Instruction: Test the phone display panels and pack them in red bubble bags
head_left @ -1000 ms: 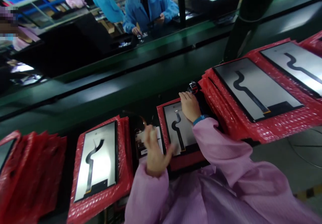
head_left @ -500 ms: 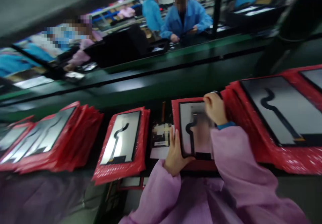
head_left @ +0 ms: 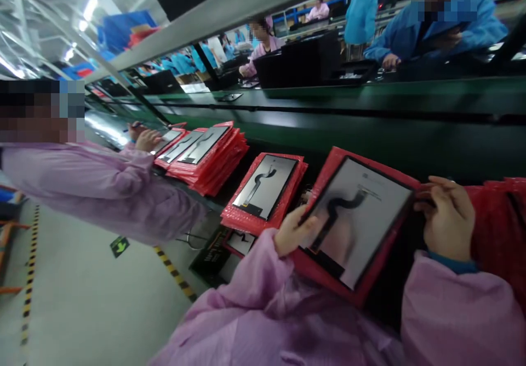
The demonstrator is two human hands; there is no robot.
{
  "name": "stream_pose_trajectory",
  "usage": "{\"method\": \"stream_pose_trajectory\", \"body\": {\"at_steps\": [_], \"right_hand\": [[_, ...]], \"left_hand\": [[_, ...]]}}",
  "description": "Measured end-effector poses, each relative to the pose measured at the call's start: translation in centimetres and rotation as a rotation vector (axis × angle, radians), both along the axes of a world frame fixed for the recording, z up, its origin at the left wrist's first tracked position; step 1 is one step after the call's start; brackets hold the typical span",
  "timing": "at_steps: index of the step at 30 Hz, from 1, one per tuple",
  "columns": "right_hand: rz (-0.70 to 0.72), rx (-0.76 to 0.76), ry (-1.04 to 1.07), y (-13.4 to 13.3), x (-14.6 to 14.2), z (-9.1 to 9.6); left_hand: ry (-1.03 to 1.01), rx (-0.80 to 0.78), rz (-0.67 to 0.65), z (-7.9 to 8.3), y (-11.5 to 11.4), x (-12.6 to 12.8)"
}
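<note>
A display panel with a silvery back and a black S-shaped ribbon cable lies on a red bubble-wrap bag, tilted in front of me. My left hand is closed on the left edge of panel and bag, thumb on top. At the upper right corner is my right hand, its fingers bent around that corner; the fingertips are partly hidden. Just left of my left hand, another display panel rests on a short stack of red bags.
Taller stacks of red bags with panels stand farther left, beside a co-worker in a pink sleeve. More red bags are at the right. A green bench ledge runs behind. Below left are a dark crate and the floor.
The view has swung left. The panel and its red bag are now lifted and tilted. My left hand has closed on their left edge; my right hand has moved to the upper right corner.
</note>
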State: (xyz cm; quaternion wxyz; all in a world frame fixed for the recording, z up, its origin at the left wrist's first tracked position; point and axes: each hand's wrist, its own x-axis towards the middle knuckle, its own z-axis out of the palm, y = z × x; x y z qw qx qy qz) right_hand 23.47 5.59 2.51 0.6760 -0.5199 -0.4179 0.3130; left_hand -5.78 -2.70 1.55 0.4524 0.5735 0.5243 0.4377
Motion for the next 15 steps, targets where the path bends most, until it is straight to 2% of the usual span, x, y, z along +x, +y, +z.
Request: {"method": "stream_pose_trajectory", "body": {"at_steps": [3,5,8,11,15], "right_hand": [[-0.006,-0.099,0.076,0.6,-0.5,-0.5],[0.028,-0.167,0.055,0.8,-0.9,-0.7],[0.085,-0.261,0.033,0.8,-1.5,-0.9],[0.115,-0.300,-0.013,0.7,-1.9,-1.4],[0.156,-0.311,-0.189,0.7,-2.0,-2.6]], "left_hand": [[-0.053,-0.098,0.236,2.5,0.5,-6.5],[-0.063,-0.163,0.362,3.7,1.0,-11.0],[0.022,-0.224,0.466,4.5,2.1,-16.3],[0.122,-0.244,0.476,4.0,3.1,-19.1],[0.354,-0.197,0.516,2.8,3.9,-20.2]]}}
